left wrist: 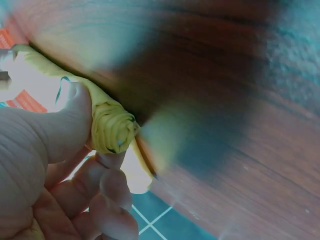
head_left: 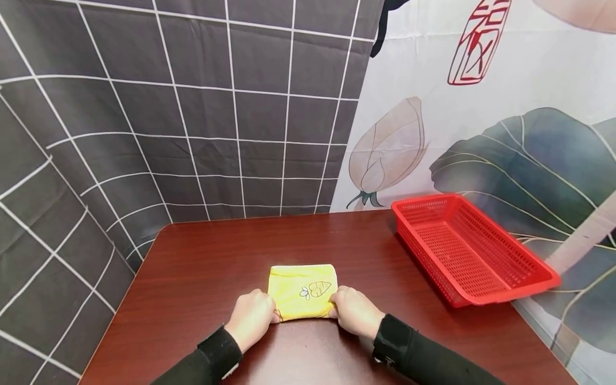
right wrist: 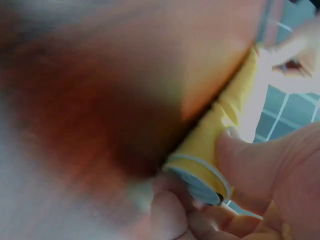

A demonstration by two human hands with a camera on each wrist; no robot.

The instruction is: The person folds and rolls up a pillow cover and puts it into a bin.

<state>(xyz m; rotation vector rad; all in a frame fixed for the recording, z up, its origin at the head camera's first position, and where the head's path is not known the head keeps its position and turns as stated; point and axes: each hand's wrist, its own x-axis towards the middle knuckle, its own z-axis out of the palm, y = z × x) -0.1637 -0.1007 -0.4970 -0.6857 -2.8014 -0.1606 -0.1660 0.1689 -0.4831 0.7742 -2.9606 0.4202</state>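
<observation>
Gripping yellow cloth at both ends of its rolled near edge, low centre of brown counter. Left hand at roll's 9 o'clock end, thumb and fingers curled tight round spiral end of roll. Right hand at 3 o'clock end, thumb and fingers likewise pinching rolled edge; wrist view blurred. Carrot print showing on flat part, toward 12 o'clock from roll. Red basket at approx 2 o'clock from cloth, well apart, near counter's right edge.
</observation>
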